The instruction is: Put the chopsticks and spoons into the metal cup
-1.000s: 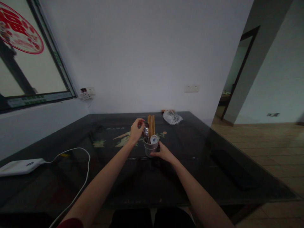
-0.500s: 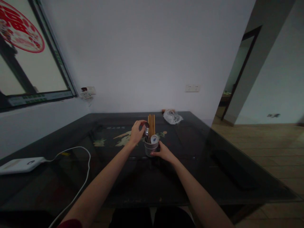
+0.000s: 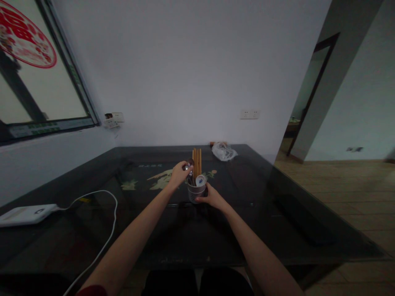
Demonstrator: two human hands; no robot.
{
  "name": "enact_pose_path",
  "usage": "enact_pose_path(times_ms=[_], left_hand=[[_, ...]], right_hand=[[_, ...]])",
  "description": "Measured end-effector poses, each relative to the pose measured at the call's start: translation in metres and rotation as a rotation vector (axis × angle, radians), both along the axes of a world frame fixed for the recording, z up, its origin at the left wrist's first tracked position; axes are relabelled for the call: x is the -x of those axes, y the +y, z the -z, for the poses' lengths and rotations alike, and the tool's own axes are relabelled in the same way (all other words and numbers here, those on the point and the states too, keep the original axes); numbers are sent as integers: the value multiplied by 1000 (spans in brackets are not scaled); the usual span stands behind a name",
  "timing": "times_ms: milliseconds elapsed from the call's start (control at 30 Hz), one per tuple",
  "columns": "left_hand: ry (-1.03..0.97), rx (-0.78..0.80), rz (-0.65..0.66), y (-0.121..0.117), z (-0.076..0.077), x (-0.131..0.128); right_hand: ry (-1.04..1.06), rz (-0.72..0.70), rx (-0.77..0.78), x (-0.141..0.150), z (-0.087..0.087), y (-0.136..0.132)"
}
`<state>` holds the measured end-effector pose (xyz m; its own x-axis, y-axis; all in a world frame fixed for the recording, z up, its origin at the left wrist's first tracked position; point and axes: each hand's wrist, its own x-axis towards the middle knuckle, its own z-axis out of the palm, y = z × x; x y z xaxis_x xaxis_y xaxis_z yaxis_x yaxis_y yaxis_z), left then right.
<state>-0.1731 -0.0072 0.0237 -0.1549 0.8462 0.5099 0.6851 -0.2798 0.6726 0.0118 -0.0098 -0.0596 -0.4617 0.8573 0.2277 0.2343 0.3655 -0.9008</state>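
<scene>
A grey utensil holder [image 3: 193,193] stands upright on the dark table in front of me. Several wooden chopsticks [image 3: 196,162] rise from its back, and a white ceramic spoon [image 3: 200,181] with a blue mark leans at its front right. My left hand [image 3: 179,174] is closed at the upper left of the holder, its fingers pinching a metal spoon [image 3: 187,166]. Other metal spoons stand close by, partly hidden by the fingers. On the right side, my right hand [image 3: 212,196] wraps round the holder's wall, thumb in front.
A white power bank [image 3: 29,214] with a white cable [image 3: 115,218] lies at the left of the table [image 3: 185,238]. A clear plastic bag [image 3: 224,151] sits at the back by the wall. On the right is a dark flat object [image 3: 304,220].
My left hand has lowered slightly, and the metal spoon in its fingers has tilted over to the left. My right hand and the holder have stayed in place.
</scene>
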Motion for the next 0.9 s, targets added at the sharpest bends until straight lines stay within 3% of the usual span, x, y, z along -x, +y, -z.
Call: enact_pose_path(times_ms=[433,900], left_hand=[[28,85,131,-27,-19,8],[42,225,314,-23,-32,13]], right_hand=[[29,-20,22,1,0,0],[29,-28,17,1,3,2]])
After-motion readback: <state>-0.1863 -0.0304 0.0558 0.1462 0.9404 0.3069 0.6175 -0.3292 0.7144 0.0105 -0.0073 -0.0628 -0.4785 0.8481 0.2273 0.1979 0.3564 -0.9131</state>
